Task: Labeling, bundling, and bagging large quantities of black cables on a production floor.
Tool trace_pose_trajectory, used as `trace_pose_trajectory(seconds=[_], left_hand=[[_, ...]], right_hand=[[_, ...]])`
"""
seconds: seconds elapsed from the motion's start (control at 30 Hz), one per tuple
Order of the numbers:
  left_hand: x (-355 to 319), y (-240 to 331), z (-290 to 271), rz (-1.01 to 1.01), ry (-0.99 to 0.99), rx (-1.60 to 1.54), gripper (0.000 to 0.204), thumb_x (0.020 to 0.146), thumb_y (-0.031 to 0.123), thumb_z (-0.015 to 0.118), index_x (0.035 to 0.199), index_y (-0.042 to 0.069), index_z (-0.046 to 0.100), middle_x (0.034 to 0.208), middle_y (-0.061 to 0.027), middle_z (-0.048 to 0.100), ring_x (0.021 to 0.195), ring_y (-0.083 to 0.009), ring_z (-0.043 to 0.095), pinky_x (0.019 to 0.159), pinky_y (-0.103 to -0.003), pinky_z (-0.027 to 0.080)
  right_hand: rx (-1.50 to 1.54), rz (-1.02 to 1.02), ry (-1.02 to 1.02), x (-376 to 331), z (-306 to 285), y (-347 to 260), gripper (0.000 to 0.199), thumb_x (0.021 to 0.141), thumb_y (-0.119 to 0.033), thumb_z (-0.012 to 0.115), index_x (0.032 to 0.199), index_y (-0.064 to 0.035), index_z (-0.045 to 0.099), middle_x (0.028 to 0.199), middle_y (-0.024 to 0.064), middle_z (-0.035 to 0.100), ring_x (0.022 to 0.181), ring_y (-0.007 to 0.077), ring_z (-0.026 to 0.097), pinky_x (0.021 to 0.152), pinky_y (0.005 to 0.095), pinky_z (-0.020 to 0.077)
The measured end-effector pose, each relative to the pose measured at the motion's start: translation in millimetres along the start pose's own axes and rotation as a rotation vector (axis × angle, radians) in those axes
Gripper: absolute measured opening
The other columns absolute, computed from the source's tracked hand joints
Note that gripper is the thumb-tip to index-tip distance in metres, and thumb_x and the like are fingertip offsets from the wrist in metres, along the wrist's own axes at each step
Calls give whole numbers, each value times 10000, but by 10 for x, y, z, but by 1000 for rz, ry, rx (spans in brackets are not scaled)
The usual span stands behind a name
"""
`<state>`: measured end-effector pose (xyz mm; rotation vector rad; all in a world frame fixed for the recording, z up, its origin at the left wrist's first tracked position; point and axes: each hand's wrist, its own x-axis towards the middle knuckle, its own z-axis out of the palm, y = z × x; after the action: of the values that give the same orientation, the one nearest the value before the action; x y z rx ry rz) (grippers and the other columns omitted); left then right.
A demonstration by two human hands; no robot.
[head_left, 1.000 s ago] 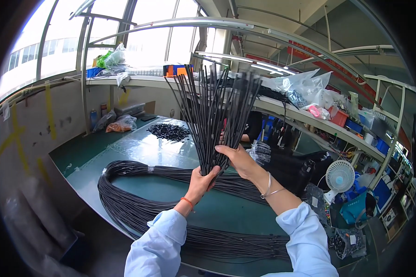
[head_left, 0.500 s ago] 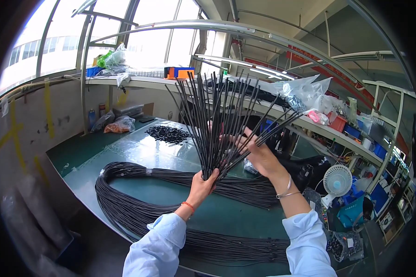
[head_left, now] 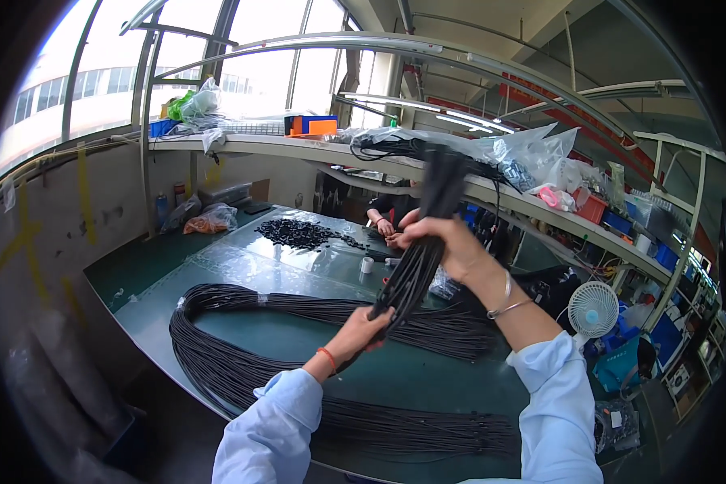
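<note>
A bundle of thin black cables (head_left: 414, 273) rises at a slant above the table, its upper end smeared by motion. My left hand (head_left: 361, 332) is closed around its lower part. Higher up, my right hand (head_left: 444, 242) wraps around the same bundle, squeezing the strands together. Below, a long bundle of black cables (head_left: 218, 363) lies in a U shape on the green table (head_left: 258, 343), tied near its bend. Its upper run passes behind my left hand, and its lower run stretches to the right under my forearms.
Beyond the bundle lies a pile of small black parts (head_left: 292, 233), near a white spool-like cylinder (head_left: 367, 264). Across the table, a co-worker's hands (head_left: 385, 229) are at work. A small white fan (head_left: 593, 309) stands at right. A loaded shelf (head_left: 274, 145) crosses the back.
The cable ends were fanned out; now my right hand has gathered them into a tight bundle. The bundle has shifted right, uncovering the co-worker's hands and the white cylinder.
</note>
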<state>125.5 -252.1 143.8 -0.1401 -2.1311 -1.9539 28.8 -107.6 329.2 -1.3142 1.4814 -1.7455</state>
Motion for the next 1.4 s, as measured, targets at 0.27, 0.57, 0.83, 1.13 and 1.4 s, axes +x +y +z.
trace_pose_trajectory(seconds=[0.27, 0.57, 0.83, 1.13, 1.4], left_hand=[[147, 123, -34, 474, -31, 42, 451, 950, 465, 596, 1104, 44, 557, 919, -42, 635, 767, -57, 604, 634, -211, 465], [-89, 1251, -1503, 222, 59, 512, 470, 1034, 405, 458, 1153, -26, 604, 931, -10, 613, 880, -87, 516, 808, -264, 443], [-1312, 469, -2556, 152, 362, 633, 922, 767, 397, 810, 1489, 78, 335, 1502, -74, 347, 1384, -229, 322, 1148, -358, 267], [-268, 1381, -1230, 603, 320, 1452, 325, 921, 395, 568, 981, 82, 635, 1100, -145, 545, 1105, -322, 495, 1030, -437, 374], [-2391, -347, -2896, 180, 278, 2052, 444, 807, 361, 679, 1213, 185, 655, 1409, -102, 486, 1311, -310, 427, 1170, -507, 244]], right_hand=[[-606, 61, -25, -206, -106, -492, 219, 874, -241, 694, 983, -61, 636, 942, 25, 627, 876, 138, 623, 833, 297, 501], [-760, -675, 95, 1076, 96, -1716, 271, 866, -289, 725, 1010, -65, 675, 913, 35, 668, 859, 132, 649, 805, 276, 508], [-308, -189, -39, 1473, 287, -700, 237, 898, -213, 687, 1046, -45, 609, 892, 82, 679, 718, 164, 689, 568, 253, 563], [-318, -462, 16, 1587, 530, -1407, 320, 895, -304, 702, 1034, -37, 591, 892, 114, 671, 653, 120, 655, 453, 178, 507], [-145, -585, 18, 1871, -141, -1556, 192, 923, -270, 666, 987, -94, 624, 894, 78, 674, 781, 141, 666, 598, 242, 568]])
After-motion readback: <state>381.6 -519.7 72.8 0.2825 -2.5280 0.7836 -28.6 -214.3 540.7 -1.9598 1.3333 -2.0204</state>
